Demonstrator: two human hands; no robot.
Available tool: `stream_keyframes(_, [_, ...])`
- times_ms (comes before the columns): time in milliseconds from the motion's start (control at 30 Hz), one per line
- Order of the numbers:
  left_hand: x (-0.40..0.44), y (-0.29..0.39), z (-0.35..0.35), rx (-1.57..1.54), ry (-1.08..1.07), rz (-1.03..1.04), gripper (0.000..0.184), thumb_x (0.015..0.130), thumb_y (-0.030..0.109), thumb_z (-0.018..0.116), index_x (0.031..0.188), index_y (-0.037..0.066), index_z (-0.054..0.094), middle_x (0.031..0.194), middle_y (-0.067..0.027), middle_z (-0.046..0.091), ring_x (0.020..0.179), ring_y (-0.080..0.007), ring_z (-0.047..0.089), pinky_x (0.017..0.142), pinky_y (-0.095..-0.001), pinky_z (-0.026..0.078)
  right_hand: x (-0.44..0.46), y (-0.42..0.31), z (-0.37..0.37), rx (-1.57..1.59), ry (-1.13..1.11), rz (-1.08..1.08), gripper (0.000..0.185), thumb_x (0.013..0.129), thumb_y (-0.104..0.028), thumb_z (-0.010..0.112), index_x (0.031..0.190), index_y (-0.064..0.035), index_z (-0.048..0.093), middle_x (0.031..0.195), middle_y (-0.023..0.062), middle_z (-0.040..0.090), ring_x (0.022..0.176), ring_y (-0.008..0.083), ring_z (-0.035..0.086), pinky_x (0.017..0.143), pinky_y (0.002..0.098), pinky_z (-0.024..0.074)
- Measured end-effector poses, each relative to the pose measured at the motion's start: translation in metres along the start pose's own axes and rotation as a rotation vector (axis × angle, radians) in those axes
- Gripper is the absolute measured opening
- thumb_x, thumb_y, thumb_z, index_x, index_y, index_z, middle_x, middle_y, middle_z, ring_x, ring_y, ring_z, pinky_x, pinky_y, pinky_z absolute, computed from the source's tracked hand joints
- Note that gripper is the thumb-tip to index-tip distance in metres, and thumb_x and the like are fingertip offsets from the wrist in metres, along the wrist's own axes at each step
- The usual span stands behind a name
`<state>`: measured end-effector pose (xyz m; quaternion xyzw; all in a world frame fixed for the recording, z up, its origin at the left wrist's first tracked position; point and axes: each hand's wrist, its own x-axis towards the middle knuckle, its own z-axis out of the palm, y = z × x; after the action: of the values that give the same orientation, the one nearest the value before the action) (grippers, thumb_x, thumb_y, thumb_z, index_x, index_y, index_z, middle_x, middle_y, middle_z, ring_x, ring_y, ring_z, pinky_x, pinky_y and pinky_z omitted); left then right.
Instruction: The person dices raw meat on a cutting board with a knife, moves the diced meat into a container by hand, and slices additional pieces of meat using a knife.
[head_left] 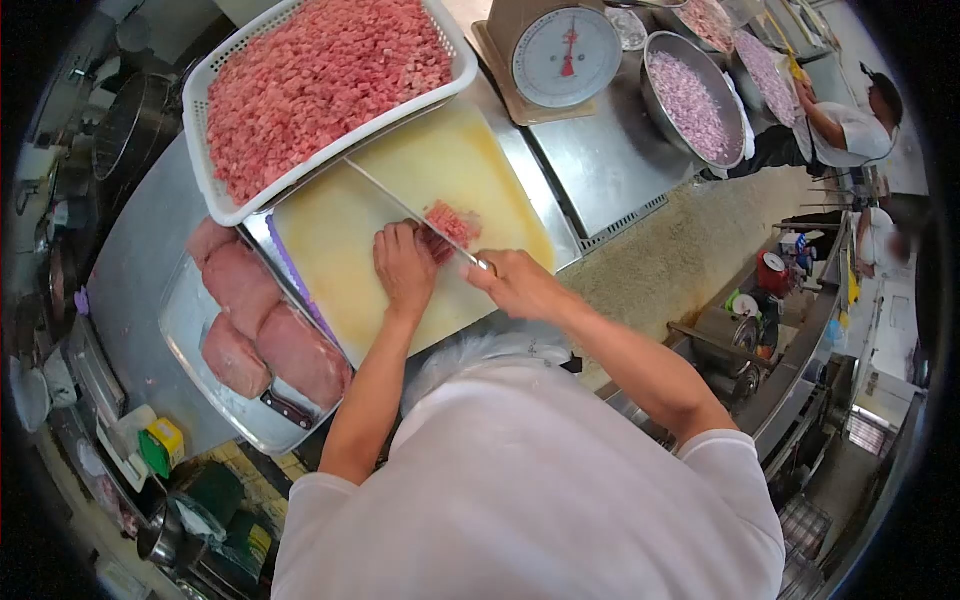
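Observation:
My right hand (525, 287) is closed round the handle of a long knife (385, 188). Its blade slants up and left across the yellowed cutting board (500, 190). With fingers curled, my left hand (404, 265) presses down on a piece of red meat (436, 246), right beside the blade; part of that meat is hidden under the fingers. Small diced meat (452, 221) lies on the blade's other side. Beyond the board stands a white perforated basket (455, 75) heaped with diced meat (320, 85).
Left of the board, a metal tray (190, 345) holds large raw meat pieces (300, 350) and a dark-handled knife (286, 408). A dial scale (567, 57) and steel bowls (735, 120) of chopped pink-white pieces stand at the back right. A person (850, 130) works at far right.

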<state>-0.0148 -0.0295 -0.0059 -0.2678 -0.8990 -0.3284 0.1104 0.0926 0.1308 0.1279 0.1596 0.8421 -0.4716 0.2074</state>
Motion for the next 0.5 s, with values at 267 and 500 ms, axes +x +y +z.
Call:
stream_keyframes(267, [-0.003, 0.003, -0.011, -0.035, -0.053, -0.028, 0.016, 0.089, 0.004, 0.059, 0.104, 0.000, 0.060, 0.099, -0.0198, 0.057, 0.094, -0.0420, 0.055, 0.085, -0.0525, 0.045, 0.013, -0.018, 0.014, 0.119, -0.097, 0.228, 0.056, 0.106, -0.045, 0.055, 0.117, 0.0083, 0.067, 0.079, 0.0258, 0.070, 0.083, 0.0406, 0.072, 0.080, 0.0478, 0.0551])
stream_keyframes(500, [-0.006, -0.009, -0.024, -0.107, -0.083, -0.021, 0.017, 0.086, 0.002, 0.061, 0.103, 0.001, 0.062, 0.098, -0.0175, 0.057, 0.095, -0.0393, 0.056, 0.084, -0.0508, 0.047, -0.018, -0.004, 0.022, 0.120, -0.001, 0.075, 0.056, 0.107, -0.048, 0.055, 0.115, 0.0059, 0.066, 0.065, 0.0143, 0.062, 0.053, 0.0265, 0.062, 0.057, 0.0408, 0.0520])
